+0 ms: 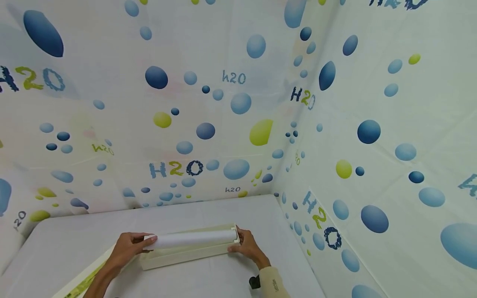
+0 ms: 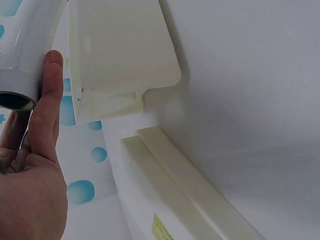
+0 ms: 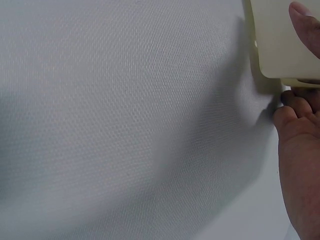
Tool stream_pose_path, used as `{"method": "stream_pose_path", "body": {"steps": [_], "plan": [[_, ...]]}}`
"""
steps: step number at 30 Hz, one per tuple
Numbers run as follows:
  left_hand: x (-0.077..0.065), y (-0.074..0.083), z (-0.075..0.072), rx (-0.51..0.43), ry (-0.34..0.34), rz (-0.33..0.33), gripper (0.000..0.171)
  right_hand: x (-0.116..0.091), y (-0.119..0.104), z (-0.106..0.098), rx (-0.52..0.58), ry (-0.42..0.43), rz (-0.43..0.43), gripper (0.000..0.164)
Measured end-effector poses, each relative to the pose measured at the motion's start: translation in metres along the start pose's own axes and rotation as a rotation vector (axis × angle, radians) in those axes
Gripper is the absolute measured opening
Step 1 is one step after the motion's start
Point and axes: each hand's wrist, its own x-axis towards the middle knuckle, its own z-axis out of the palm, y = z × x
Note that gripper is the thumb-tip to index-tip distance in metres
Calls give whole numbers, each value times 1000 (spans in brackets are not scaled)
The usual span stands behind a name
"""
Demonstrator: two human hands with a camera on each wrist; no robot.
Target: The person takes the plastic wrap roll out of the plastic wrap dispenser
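A roll of cling film (image 1: 197, 239) lies along a cream plastic dispenser box (image 1: 186, 257), its right end inside the box's end. My left hand (image 1: 128, 248) holds the roll's left end, which stands raised over the box; the left wrist view shows the tube's hollow end beside the fingers. At the box's right end, my right hand (image 1: 249, 245) grips the end wall, thumb on the front side and fingers behind. In the right wrist view the box corner (image 3: 285, 45) shows between thumb and curled fingers. A long cream lid (image 2: 170, 185) with a yellow-green label lies left of the box.
The table (image 1: 208, 281) is covered with a white cloth. Behind it and along its right side hang white sheets (image 1: 119, 124) printed with blue and green drops. The lid runs partly under the left forearm. A small black object (image 1: 254, 282) sits at the right wrist.
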Motion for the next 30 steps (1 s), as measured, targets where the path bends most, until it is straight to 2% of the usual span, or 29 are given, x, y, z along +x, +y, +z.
{"method": "stream_pose_path", "body": {"steps": [10, 17, 23, 30], "plan": [[0, 4, -10, 13, 24, -37, 58, -3, -1, -1, -7, -4, -11, 85], [5, 12, -14, -7, 28, -4, 62, -5, -3, -1, -8, -5, -19, 89], [11, 20, -15, -17, 48, 55, 64, -5, -3, 0, -22, 6, -10, 90], [25, 23, -14, 26, 69, 72, 68, -5, -2, 3, -43, 10, -1, 89]]}}
